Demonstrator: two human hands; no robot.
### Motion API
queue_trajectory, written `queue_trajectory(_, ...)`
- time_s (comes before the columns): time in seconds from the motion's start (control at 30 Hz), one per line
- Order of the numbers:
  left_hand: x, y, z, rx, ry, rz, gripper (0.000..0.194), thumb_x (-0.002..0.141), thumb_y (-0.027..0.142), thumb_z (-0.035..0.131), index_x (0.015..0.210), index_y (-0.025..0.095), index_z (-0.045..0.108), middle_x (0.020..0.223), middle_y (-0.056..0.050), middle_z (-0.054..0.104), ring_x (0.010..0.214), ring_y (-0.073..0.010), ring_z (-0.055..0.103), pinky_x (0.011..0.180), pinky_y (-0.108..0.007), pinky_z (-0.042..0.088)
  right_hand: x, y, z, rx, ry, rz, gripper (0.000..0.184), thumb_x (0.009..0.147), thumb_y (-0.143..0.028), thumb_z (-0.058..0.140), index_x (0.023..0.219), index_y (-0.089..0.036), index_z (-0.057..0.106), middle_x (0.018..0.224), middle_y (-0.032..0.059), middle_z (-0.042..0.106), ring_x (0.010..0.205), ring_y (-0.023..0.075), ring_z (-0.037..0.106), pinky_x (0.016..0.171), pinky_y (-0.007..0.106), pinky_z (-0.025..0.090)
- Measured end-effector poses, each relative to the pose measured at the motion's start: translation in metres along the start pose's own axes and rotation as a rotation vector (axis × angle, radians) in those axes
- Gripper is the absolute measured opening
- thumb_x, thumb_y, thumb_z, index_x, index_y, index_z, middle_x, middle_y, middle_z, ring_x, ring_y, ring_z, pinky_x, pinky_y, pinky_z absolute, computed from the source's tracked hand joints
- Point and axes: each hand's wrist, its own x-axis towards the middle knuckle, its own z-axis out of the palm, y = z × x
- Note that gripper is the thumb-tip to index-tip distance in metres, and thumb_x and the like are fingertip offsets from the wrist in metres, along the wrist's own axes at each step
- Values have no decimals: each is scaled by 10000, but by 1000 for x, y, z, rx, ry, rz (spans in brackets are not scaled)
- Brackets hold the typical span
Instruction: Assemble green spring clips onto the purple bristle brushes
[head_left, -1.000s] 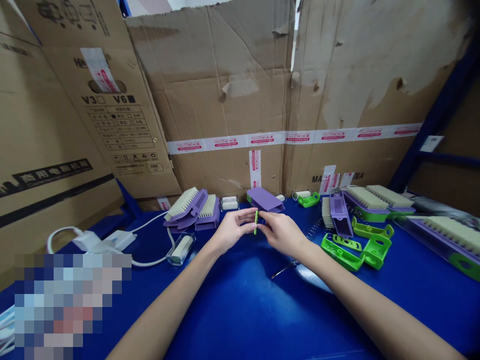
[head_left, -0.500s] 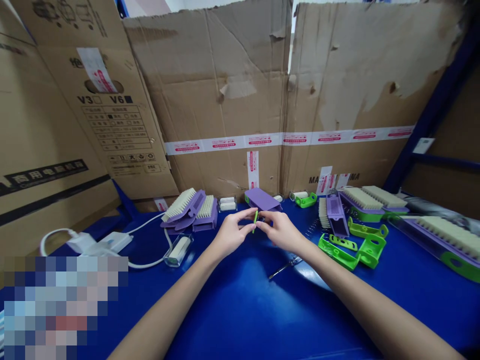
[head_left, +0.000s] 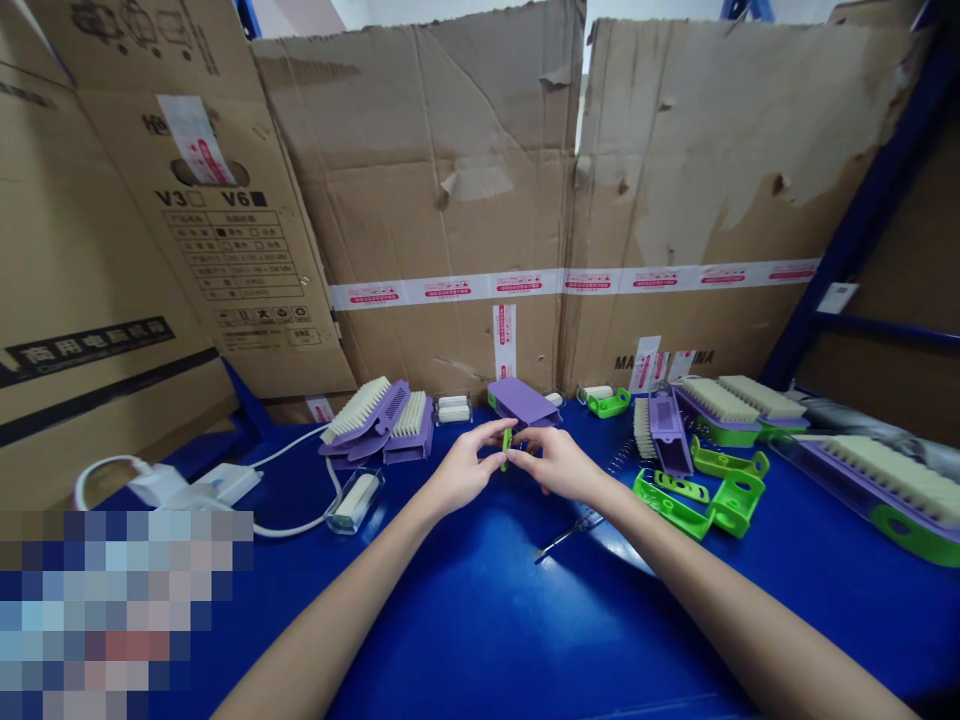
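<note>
My left hand [head_left: 466, 466] is closed, pinching a thin green plastic piece [head_left: 507, 447] upright and edge-on between thumb and fingers. From the other side, my right hand [head_left: 556, 462] meets it with thumb and forefinger bent together. A small dark or metallic bit shows between the right fingers, too small to name. Just behind the hands lies a purple brush body [head_left: 525, 400]. Below the right wrist, a screwdriver [head_left: 559, 540] rests on the blue table [head_left: 465, 620], its handle partly under the forearm. Several thin coil springs [head_left: 621, 458] lie right of the right hand.
Green plastic brackets [head_left: 739, 500] and a green strip with holes [head_left: 681, 486] lie at the right, near purple bristle brushes [head_left: 720, 400]. More brushes [head_left: 375, 420], a clear case with a white roller [head_left: 355, 500] and a white cable with plug [head_left: 161, 485] are left. Cardboard [head_left: 420, 220] walls the back.
Both hands stay together around the green piece. The right fingers have shifted slightly against it, and the piece has turned a little. The view has moved slightly.
</note>
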Motion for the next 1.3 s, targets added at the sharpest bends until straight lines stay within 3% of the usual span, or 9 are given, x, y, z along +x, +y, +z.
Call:
queue_trajectory(0.2,0,-8,-4,6,-26,-94,507,730,20,523,1222,144,533,1131,-109,628,1044,-206,587,960,-400,438,-2,0,5,-167,28,-85,277,789,-267,558,1038,-162,618,660,13,643,564,123,573,523,209,366)
queue_trajectory(0.4,0,-11,-2,131,-39,-14,587,673,-46,486,1221,161,536,1262,-87,564,1154,-202,525,1033,-372,370,0,6,6,-263,8,-81,346,742,-228,599,1084,-181,591,750,10,664,671,146,601,591,230,377)
queue_trajectory(0.67,3,-18,-12,134,48,-122,486,618,-5,561,1087,120,580,898,-59,675,837,-160,634,798,-302,507,-2,5,3,-511,70,-71,495,750,-238,596,1235,-223,496,1049,52,651,884,209,616,666,266,416)
queue_trajectory(0.8,3,-23,-16,251,90,-142,454,616,54,590,1064,121,588,829,-44,660,693,-132,614,663,-260,506,-4,3,1,-617,125,-121,468,769,-216,580,1230,-257,509,1107,64,623,838,203,629,657,276,440)
queue_trajectory(0.9,2,-24,-19,406,102,-113,417,627,85,592,1041,136,601,854,-51,669,732,-158,621,692,-276,496,-5,1,1,-529,171,-241,397,783,-184,568,1174,-253,553,1062,60,621,765,167,623,653,270,463)
queue_trajectory(1.03,0,-21,-20,603,81,-75,327,659,119,591,981,158,631,912,-63,680,850,-206,624,778,-304,468,-3,2,3,-215,254,-425,291,794,-143,543,1074,-207,594,972,58,606,737,134,606,698,272,511)
queue_trajectory(1.17,-2,-15,-18,689,59,-58,251,690,188,609,933,151,656,917,-74,670,856,-216,613,778,-305,454,-2,1,7,66,330,-493,303,781,-148,554,1077,-207,583,1057,73,573,896,158,608,745,282,549)
queue_trajectory(1.3,-1,-17,-18,747,40,-70,229,688,136,594,901,147,677,898,-77,654,857,-206,597,808,-308,441,-1,2,9,41,415,-517,307,801,-146,530,1099,-208,569,1122,83,571,1034,191,567,857,341,519)
